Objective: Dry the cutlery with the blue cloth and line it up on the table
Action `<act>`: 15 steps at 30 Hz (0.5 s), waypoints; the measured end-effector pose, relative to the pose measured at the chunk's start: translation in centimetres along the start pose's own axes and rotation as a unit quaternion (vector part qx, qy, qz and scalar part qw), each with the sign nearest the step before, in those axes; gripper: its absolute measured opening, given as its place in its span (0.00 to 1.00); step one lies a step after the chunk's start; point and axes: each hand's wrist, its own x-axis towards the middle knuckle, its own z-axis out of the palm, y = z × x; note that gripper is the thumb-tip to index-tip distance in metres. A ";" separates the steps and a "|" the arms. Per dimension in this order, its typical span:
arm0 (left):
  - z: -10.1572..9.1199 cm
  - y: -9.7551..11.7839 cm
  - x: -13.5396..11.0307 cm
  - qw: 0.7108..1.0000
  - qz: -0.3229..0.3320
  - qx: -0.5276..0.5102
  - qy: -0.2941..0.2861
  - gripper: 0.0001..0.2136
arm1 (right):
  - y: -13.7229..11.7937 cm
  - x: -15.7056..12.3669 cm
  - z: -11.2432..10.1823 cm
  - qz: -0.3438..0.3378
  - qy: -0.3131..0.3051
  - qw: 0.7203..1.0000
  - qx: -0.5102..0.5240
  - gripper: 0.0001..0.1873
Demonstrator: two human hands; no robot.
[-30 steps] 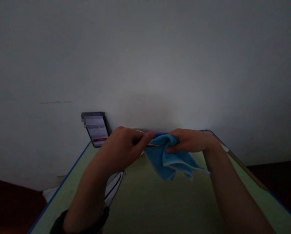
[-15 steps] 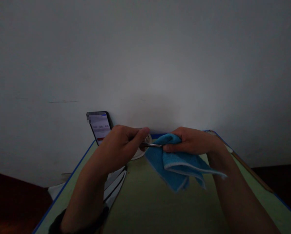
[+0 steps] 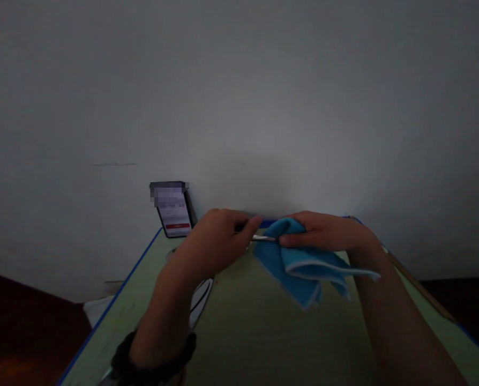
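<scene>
Plainly, my left hand (image 3: 215,244) pinches a thin metal utensil (image 3: 263,237) level above the worktop (image 3: 243,332), so my right hand (image 3: 328,233), close beside it, can clamp the blue cloth (image 3: 299,271) around its far end.

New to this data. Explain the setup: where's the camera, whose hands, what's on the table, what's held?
No machine here: a person works with bare hands, filmed by one camera on their head, looking forward and down. The left hand pinches a thin metal piece; what it is I cannot tell. Its far end goes into a blue cloth bunched in the right hand. Below them is a pale green table with a blue edge, against a wall. A phone with a lit screen leans on the wall, back left. A white thing lies on the table's left half.
</scene>
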 end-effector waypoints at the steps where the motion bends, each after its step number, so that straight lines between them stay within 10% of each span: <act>1: 0.1 -0.2 0.1 1.000 -0.005 -0.006 -0.005 0.22 | 0.2 -0.1 -0.1 0.011 0.004 1.000 0.014 0.17; 15: -1.8 -2.9 -0.8 0.998 -0.030 -0.061 -0.014 0.18 | 1.1 -1.6 -0.8 0.015 0.070 0.994 0.083 0.21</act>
